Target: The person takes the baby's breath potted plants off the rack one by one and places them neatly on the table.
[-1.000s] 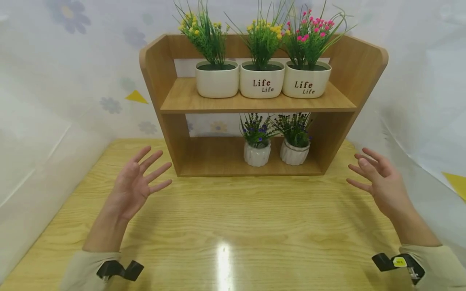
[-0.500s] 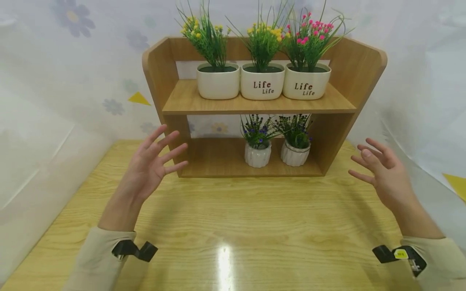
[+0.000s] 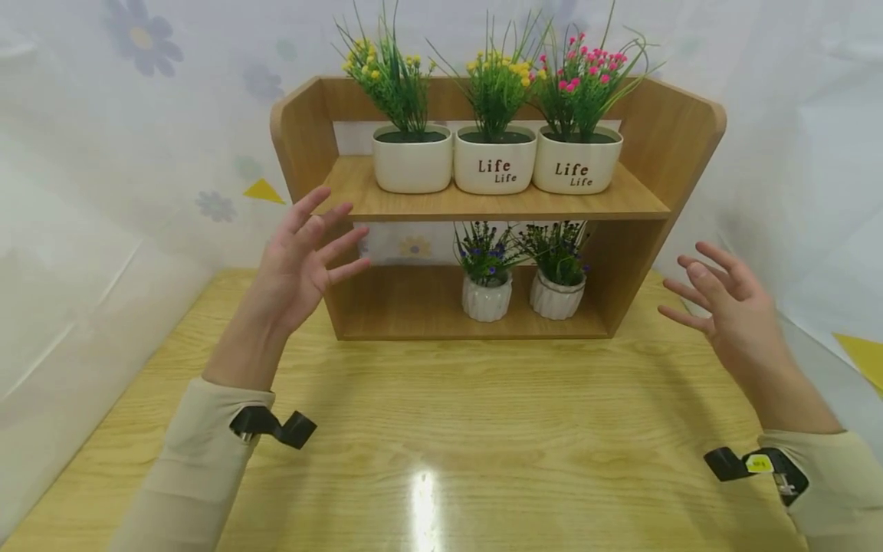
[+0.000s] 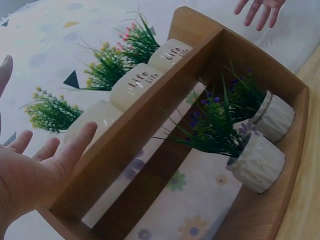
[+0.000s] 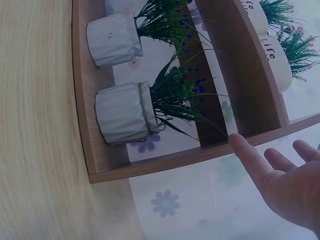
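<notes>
My left hand (image 3: 297,264) is raised in front of the left side of a wooden two-tier shelf (image 3: 483,205), fingers spread and holding nothing. Off the shelf's right side my right hand (image 3: 734,307) hovers, fingers parted and loosely bent, also holding nothing. On the upper tier stand three cream oval pots: a plain pot (image 3: 412,162) with yellow flowers, a "Life" pot (image 3: 494,162) with yellow flowers, and another "Life" pot (image 3: 576,163) with pink ones. Below, two small white ribbed pots (image 3: 487,299) (image 5: 125,112) hold purple-flowered plants, right of centre.
The shelf stands at the back of a light wooden table (image 3: 469,429). Pale floral sheeting (image 3: 138,153) hangs behind and at both sides, with yellow triangles on it. Black camera straps (image 3: 272,425) sit on both sleeves.
My left hand has moved up and to the right, its fingers now overlapping the shelf's left side. My right hand has risen slightly. The pots have stayed in place on the shelf.
</notes>
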Available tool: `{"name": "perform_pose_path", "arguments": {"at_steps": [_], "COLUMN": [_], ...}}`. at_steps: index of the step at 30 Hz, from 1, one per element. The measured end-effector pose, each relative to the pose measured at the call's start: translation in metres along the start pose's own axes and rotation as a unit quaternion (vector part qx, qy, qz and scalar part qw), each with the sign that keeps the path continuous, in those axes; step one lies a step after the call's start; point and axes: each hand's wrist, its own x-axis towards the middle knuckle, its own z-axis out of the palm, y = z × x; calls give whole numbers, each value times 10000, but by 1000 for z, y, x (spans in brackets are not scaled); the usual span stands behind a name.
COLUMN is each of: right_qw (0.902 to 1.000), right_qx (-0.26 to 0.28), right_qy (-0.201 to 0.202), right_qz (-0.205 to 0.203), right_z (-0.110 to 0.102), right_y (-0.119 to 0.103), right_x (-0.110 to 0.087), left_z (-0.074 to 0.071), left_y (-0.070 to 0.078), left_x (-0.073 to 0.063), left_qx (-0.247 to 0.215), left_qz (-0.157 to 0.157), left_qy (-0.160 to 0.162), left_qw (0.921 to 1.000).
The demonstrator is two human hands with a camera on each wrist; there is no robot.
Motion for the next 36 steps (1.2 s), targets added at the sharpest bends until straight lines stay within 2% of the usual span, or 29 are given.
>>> {"name": "perform_pose_path", "arguments": {"at_steps": [7, 13, 17, 27, 31, 36], "right_qw": [9997, 9995, 9986, 9970, 9953, 9927], "right_qx": [-188, -59, -253, -326, -448, -679], "right_qy": [184, 300, 452, 689, 844, 977], "right_qz": [16, 47, 84, 96, 163, 209], "right_z": [6, 7, 6, 1, 0, 3], "right_y": [-10, -16, -19, -22, -21, -21], "right_x": [9, 20, 25, 42, 48, 58], "left_z": [9, 15, 19, 18, 16, 15], "left_y": [12, 15, 18, 23, 23, 27], "left_x": [18, 36, 50, 80, 89, 101], "left_qx": [69, 252, 370, 370, 688, 1270], "left_qz": [47, 34, 38, -270, -409, -686], "left_qy": [222, 429, 524, 1091, 1261, 1402], "left_qw": [9997, 9988, 9979, 9930, 9888, 9795]}}
